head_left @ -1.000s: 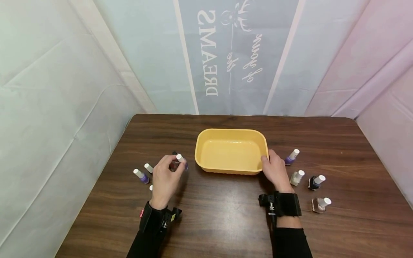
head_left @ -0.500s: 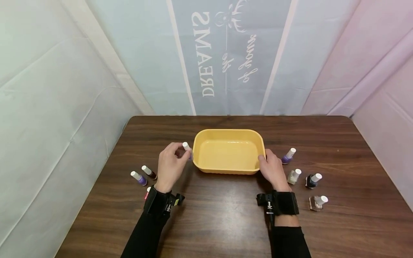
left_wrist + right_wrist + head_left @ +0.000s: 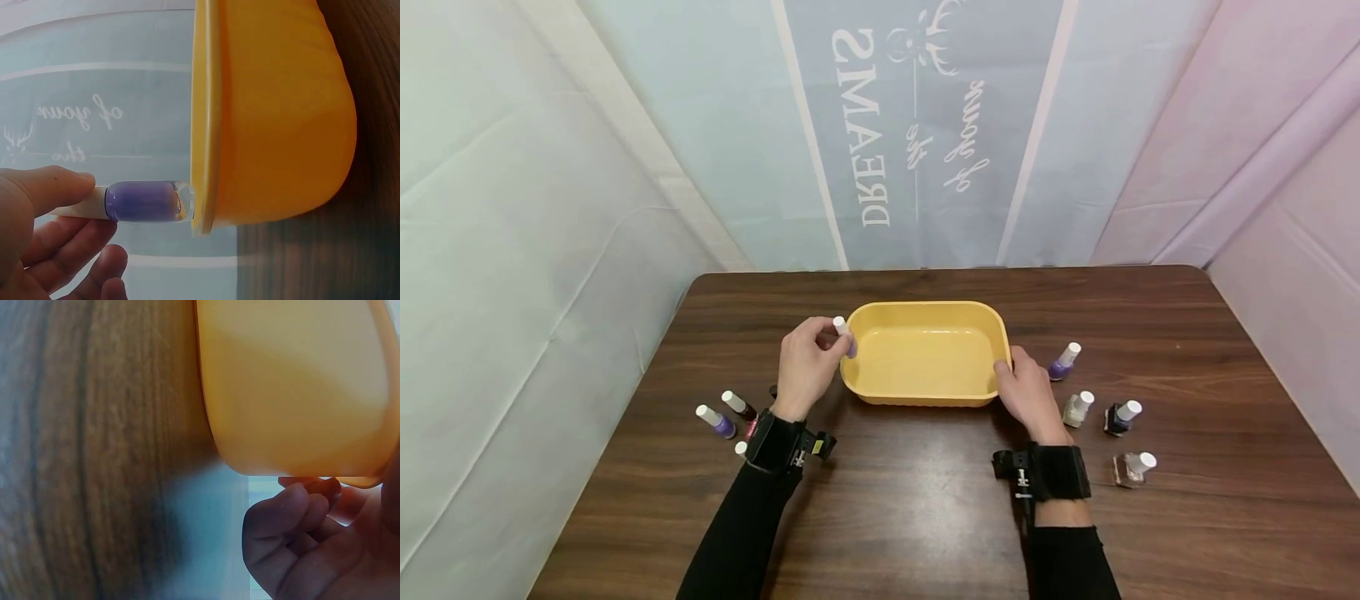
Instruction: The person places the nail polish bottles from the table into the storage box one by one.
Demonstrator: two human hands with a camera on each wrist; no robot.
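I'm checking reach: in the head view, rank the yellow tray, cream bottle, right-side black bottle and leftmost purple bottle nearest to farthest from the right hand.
From the right hand:
1. Yellow tray: gripped at its right end.
2. Cream bottle: to the hand's right.
3. Black bottle: farther right.
4. Leftmost purple bottle: far left.

At the lower centre-left of the head view, the person wore a plain black long sleeve (image 3: 730,525) below the bare left hand (image 3: 807,367). The wide black wristband (image 3: 771,442) there bore a red tag (image 3: 751,428) and a small black camera mount (image 3: 822,444) with a yellow mark. At the lower right, a matching black sleeve (image 3: 1070,558), black band (image 3: 1062,472) and boxy black mount (image 3: 1009,464) with white markings (image 3: 1022,483) sat below the bare right hand (image 3: 1028,390).
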